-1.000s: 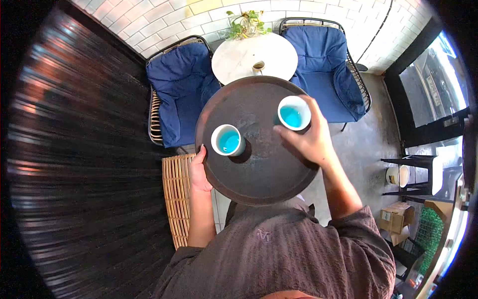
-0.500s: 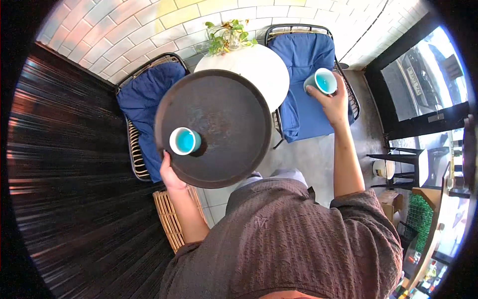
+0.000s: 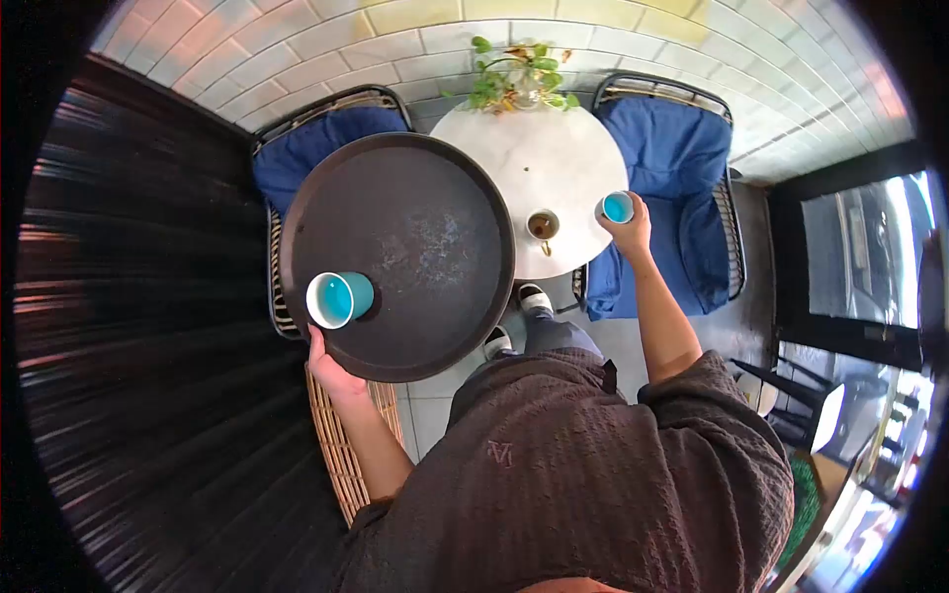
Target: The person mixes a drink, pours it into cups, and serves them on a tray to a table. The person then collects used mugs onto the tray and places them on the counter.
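Observation:
My left hand (image 3: 334,374) grips the near left rim of a round dark tray (image 3: 425,326), its thumb up beside a cup; the fingers under the tray are hidden. That teal paper cup (image 3: 358,296) with blue liquid stands on the tray's left part. Closed around a second cup of blue liquid (image 3: 618,208), my right hand (image 3: 633,235) is at the right edge of a round white marble table (image 3: 573,158). Whether this cup touches the tabletop cannot be told. A small cup with brown contents (image 3: 542,225) sits on the table between the tray and my right hand.
A plant in a glass vase (image 3: 526,89) stands at the table's back. Blue-cushioned chairs flank the table, one at the left (image 3: 326,143) and one at the right (image 3: 662,148). A rattan piece (image 3: 341,445) lies below the tray; a black stool (image 3: 801,395) is at the right.
My right hand has lifted the second cup off the tray and carried it right, then to the table's edge. The tray in my left hand has shifted left, uncovering the brown-filled cup.

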Tool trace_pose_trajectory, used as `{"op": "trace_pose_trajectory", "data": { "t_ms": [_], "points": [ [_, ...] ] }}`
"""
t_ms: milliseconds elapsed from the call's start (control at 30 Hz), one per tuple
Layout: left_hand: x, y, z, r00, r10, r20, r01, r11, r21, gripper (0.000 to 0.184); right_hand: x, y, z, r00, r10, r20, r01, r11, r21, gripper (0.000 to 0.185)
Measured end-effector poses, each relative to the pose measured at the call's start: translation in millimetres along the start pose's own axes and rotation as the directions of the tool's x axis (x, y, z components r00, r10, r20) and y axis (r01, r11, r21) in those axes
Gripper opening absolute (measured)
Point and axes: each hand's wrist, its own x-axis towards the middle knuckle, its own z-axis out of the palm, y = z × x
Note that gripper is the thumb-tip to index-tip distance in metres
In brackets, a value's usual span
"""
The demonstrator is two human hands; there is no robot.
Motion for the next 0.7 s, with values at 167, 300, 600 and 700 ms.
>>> {"op": "trace_pose_trajectory", "data": {
  "t_ms": [167, 300, 600, 700],
  "points": [
    [-25.8, -10.9, 29.1, 0.988, 0.106, -0.109, -0.103, 0.994, 0.034, 0.045, 36.2, 33.6, 43.9, 0.992, 0.044, 0.118, -0.048, 0.998, 0.038, 0.067],
    [-32.4, -21.3, 33.4, 0.986, 0.104, -0.129, -0.109, 0.994, -0.033, 0.047, 61.1, 51.4, 71.5, 0.986, -0.071, 0.150, 0.063, 0.996, 0.061, 0.067],
    [-38.7, -53.8, 60.7, 0.890, 0.201, -0.409, -0.209, 0.977, 0.026, 0.044, 86.8, 76.2, 95.8, 0.979, -0.001, 0.203, -0.024, 0.992, 0.122, 0.071],
    [-44.4, -59.1, 67.1, 0.867, 0.206, -0.454, -0.217, 0.976, 0.028, 0.044, 93.0, 77.8, 97.8, 0.962, 0.046, 0.271, -0.085, 0.987, 0.133, 0.071]
  ]
}}
